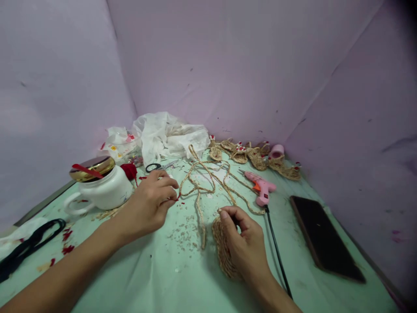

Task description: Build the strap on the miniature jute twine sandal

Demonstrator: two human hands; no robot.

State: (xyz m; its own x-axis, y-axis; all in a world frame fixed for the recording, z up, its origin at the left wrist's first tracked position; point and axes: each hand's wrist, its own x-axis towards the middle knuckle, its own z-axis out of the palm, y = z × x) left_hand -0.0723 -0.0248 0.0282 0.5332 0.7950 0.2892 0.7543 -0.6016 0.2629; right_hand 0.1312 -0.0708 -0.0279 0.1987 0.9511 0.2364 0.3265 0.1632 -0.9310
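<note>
My left hand (pixel 154 200) is closed, fingers curled in a pinch above the table. A short bit of red yarn (pixel 177 198) shows at its fingertips. In my right hand (pixel 246 237) is a coiled, braided straw piece (pixel 223 254), shaped like a small slipper sole. Thumb and forefinger pinch at its top end, and the hand covers much of its right side. A long braided straw cord (pixel 211 189) lies in loose loops between and beyond the hands. Black-handled scissors (pixel 156 167) rest just past my left hand, next to a red yarn ball (pixel 129 171).
A pink glue gun (pixel 260 184) with a black cable and a dark phone (pixel 325 237) lie at right. Small straw slippers with beads (pixel 257 158) line the back. White plastic bags (pixel 171 134) sit behind; a white mug (pixel 104 189) with a gold lid stands left.
</note>
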